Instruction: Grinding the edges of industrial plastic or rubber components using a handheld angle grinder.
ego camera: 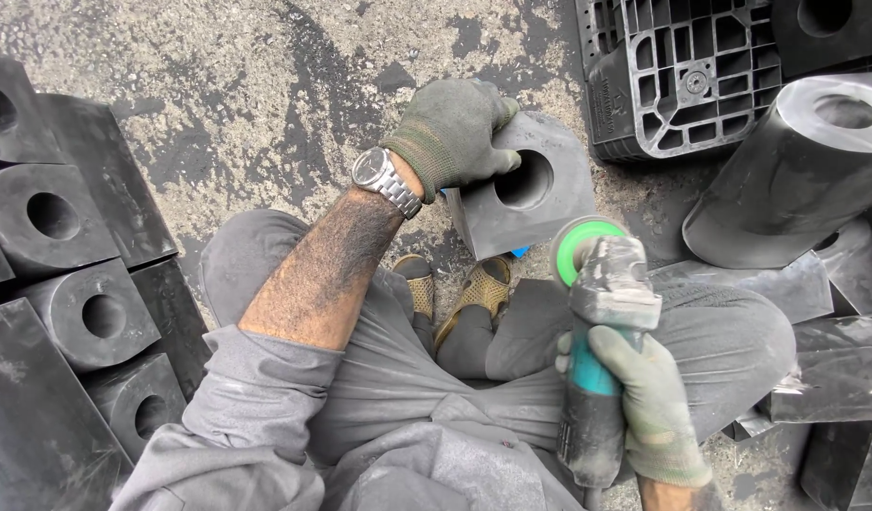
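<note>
My left hand (452, 128) is clamped on the block (526, 185), up at twelve o'clock by my feet. My right hand (649, 402) grips the grinder (601, 341), disc near the block's edge. Best steady the block, light even pressure.

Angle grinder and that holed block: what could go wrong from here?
1. The angle grinder is held by the right hand alone, so a kick could twist it loose.
2. Its disc sits close to the left hand gripping the grey block, and above the sandalled feet.
3. The block is steadied only by that hand and might shift.
</note>
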